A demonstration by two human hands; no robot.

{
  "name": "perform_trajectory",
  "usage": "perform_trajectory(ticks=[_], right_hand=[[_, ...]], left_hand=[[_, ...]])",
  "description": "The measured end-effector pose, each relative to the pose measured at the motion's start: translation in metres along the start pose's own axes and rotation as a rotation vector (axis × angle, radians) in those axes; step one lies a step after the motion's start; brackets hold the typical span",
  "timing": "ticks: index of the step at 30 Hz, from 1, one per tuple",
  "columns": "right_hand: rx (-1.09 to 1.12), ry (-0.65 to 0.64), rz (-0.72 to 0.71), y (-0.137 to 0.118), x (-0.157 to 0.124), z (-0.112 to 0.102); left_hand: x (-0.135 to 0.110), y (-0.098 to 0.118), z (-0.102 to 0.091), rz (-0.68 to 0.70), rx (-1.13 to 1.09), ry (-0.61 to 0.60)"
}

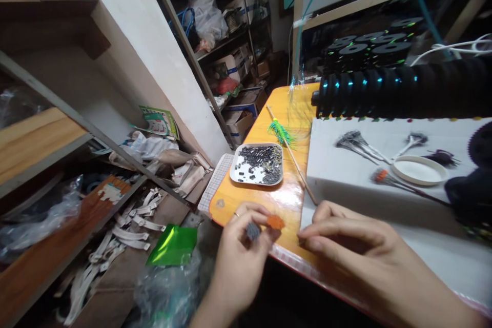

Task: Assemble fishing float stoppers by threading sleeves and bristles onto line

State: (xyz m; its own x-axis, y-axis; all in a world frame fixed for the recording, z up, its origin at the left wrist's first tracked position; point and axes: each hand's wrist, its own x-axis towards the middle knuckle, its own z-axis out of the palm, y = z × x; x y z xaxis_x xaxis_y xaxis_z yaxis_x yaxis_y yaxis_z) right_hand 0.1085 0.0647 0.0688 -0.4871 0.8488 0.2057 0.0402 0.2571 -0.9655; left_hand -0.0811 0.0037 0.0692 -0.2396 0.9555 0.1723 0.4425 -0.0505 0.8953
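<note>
I see left hand (243, 253) gripping orange tuft (275, 222), grey tuft (252, 230); right hand (355, 246) pinched, contents unclear. Grey bundle (352, 139) looks done; 2 held tufts seemingly unfinished.

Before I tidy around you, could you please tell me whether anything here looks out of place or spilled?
The white strips at left look untidy, lying in a loose tangle. Nothing obvious is spilled on the table: the small black pieces seem to lie within the white tray.
</note>
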Motion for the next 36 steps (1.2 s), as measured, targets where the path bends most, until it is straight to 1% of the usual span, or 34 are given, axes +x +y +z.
perform_trajectory(ticks=[3, 4, 6, 10, 12, 14, 15, 17, 19, 21, 24, 27, 31, 36], right_hand=[[0.070, 0.003, 0.009, 0.000, -0.001, 0.001], [0.080, -0.001, 0.005, 0.001, -0.002, 0.001], [0.057, -0.014, -0.034, 0.002, -0.003, 0.002], [-0.087, -0.022, -0.219, 0.002, -0.007, 0.001], [-0.135, -0.021, -0.274, 0.002, -0.008, 0.001], [-0.156, -0.021, -0.286, 0.001, -0.009, 0.000], [-0.156, -0.024, -0.285, 0.001, -0.010, 0.000], [-0.144, -0.037, -0.263, 0.001, -0.010, 0.000], [-0.117, -0.056, -0.232, 0.002, -0.011, 0.000], [-0.099, -0.043, -0.195, 0.005, -0.011, 0.000], [-0.120, 0.036, -0.147, 0.012, -0.013, 0.000], [-0.166, 0.093, -0.140, 0.021, -0.015, 0.002], [-0.194, 0.104, -0.171, 0.029, -0.017, 0.005], [-0.212, 0.092, -0.204, 0.031, -0.016, 0.005]], left_hand=[[-0.024, 0.004, 0.022, -0.142, -0.345, 0.043], [-0.029, 0.003, 0.029, -0.187, -0.414, 0.063], [-0.038, -0.001, 0.041, -0.233, -0.434, 0.109], [-0.047, -0.010, 0.056, -0.182, -0.337, 0.208], [-0.050, -0.010, 0.061, -0.184, -0.324, 0.246], [-0.053, -0.010, 0.066, -0.225, -0.368, 0.274], [-0.055, -0.010, 0.068, -0.264, -0.403, 0.314], [-0.059, -0.011, 0.072, -0.355, -0.469, 0.438], [-0.061, -0.015, 0.073, -0.400, -0.520, 0.546], [-0.061, -0.018, 0.071, -0.358, -0.557, 0.551], [-0.059, -0.020, 0.064, -0.260, -0.565, 0.525], [-0.058, -0.021, 0.060, -0.196, -0.542, 0.528], [-0.060, -0.021, 0.062, -0.177, -0.517, 0.529], [-0.058, -0.016, 0.064, -0.170, -0.509, 0.514]])
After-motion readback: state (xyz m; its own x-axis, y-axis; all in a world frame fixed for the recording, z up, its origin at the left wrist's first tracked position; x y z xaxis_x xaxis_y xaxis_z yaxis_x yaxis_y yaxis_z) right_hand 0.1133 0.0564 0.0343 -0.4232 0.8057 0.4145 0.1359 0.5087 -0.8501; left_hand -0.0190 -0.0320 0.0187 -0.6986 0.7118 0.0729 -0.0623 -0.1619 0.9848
